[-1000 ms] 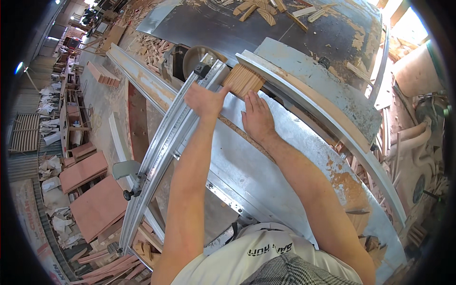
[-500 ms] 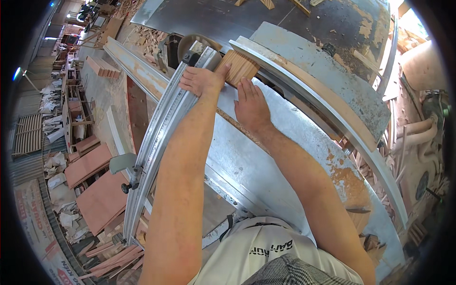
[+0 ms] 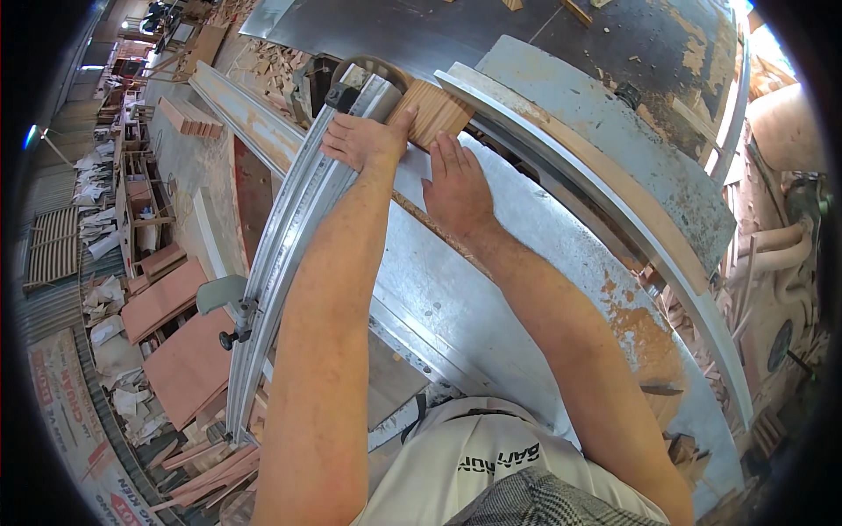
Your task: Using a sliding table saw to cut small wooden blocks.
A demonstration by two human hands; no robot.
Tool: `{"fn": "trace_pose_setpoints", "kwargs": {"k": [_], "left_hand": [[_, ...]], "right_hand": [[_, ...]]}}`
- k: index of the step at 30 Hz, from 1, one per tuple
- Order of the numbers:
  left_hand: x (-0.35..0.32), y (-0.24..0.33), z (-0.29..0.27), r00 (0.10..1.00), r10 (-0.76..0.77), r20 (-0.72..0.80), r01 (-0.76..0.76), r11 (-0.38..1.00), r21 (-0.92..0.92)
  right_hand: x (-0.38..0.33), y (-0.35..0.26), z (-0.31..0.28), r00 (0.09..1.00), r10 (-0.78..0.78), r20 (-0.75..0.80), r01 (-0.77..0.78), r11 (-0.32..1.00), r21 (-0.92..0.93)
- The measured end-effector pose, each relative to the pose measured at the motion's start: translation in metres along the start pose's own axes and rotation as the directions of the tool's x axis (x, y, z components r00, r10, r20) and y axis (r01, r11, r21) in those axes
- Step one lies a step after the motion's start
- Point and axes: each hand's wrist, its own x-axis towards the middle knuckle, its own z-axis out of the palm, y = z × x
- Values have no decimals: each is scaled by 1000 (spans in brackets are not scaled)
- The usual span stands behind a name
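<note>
A striped light-brown wooden block lies against the end of a long aluminium fence on a grey metal saw table. My left hand clasps it to the fence, the thumb on the wood and the fingers draped over the metal. Close beside it, my right hand has its fingers stretched out, their tips at the block's near edge. A second metal fence runs just right of the block. No blade can be made out.
A clamp-like stop with a black knob sits lower on the aluminium fence. Beyond the table is a dark sheet surface with wood scraps. Reddish panels and offcuts lie at left; a pale hose is at right.
Both hands and the block have shifted slightly forward, away from me, along with the aluminium fence. My right fingertips have slid a little toward the block's near edge. The view has tilted slightly.
</note>
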Motion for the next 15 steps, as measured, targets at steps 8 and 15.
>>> {"fn": "trace_pose_setpoints", "kwargs": {"k": [8,15], "left_hand": [[11,1,0,999,-22,31,22,1000,0],[22,1,0,1000,0,-3,0,1000,-24]], "right_hand": [[9,0,9,998,14,59,-14,1000,1],[20,-2,17,999,15,42,-15,1000,3]]}}
